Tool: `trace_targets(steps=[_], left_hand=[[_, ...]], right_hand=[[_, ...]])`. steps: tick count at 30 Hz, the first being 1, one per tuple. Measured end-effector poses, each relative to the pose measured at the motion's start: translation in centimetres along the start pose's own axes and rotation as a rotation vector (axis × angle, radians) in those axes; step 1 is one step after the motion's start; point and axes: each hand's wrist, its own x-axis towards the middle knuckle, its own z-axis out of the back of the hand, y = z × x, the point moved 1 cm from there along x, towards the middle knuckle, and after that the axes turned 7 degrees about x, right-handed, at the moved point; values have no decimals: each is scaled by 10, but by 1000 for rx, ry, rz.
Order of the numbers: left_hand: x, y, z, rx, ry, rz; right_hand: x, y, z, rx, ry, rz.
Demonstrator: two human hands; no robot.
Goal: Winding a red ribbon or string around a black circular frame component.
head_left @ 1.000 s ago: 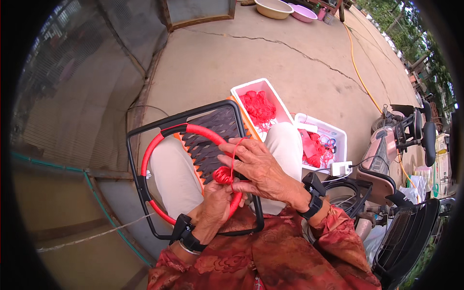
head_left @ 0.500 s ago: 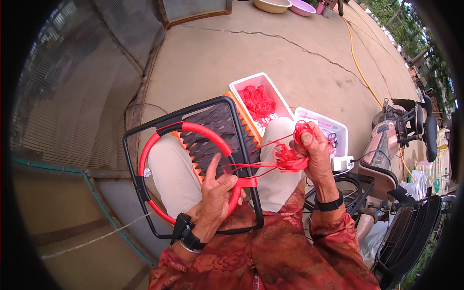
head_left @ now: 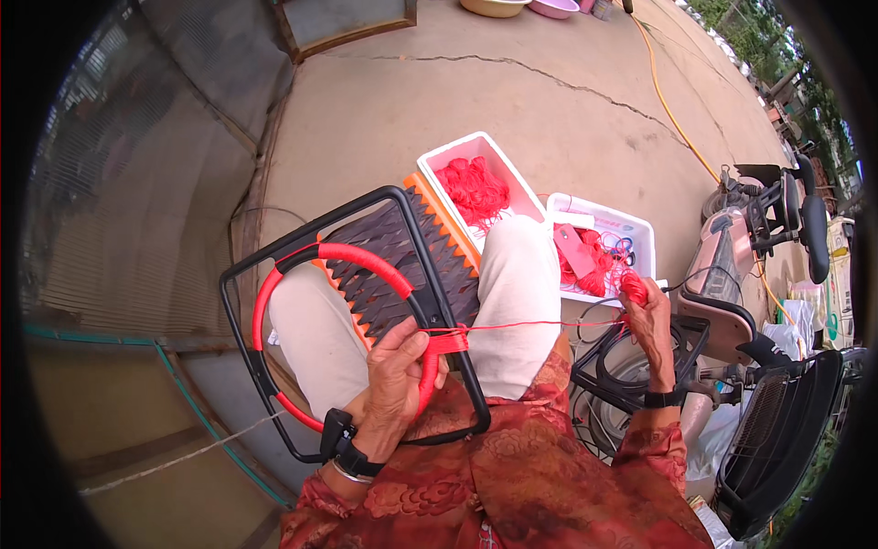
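Note:
A black rounded frame (head_left: 322, 214) with a round inner ring (head_left: 373, 259), partly wrapped in red cord, rests tilted over my lap. My left hand (head_left: 395, 373) closes round the ring's right side, its thumb near where a red band of cord windings (head_left: 447, 342) joins ring and outer bar. From that band a red cord (head_left: 530, 324) stretches nearly straight to my right hand (head_left: 651, 331), held out to the right. My right fingers are shut on a bundle of red cord (head_left: 633, 288), partly hidden by them.
Beyond my knees stands a white box (head_left: 501, 151) of red cord. Beside it a white tray (head_left: 647, 240) holds more cord and a flat reddish piece (head_left: 574, 251). An orange-edged dark lattice (head_left: 393, 242) lies under the frame. A scooter-like vehicle (head_left: 722, 265) stands at right.
My right hand has moved right and slightly down with the bundle, and the loose loops are now one drawn-out strand. The left fingers have closed in on the ring beside the band.

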Motion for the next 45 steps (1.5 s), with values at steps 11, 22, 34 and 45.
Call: trace_targets(steps=[11,22,34,45], left_hand=[[-1,3,1,44,-20,3],[-1,4,7,-88,24,144],[-3,6,5,-35,52,144],[0,7,1,42,2,93]], right_hand=[[-36,144,-101,453,824,108],[-61,107,-82,611,690,-287],[-71,91,-69,796,724,-550],[-2,198,-81,-116,437,524]])
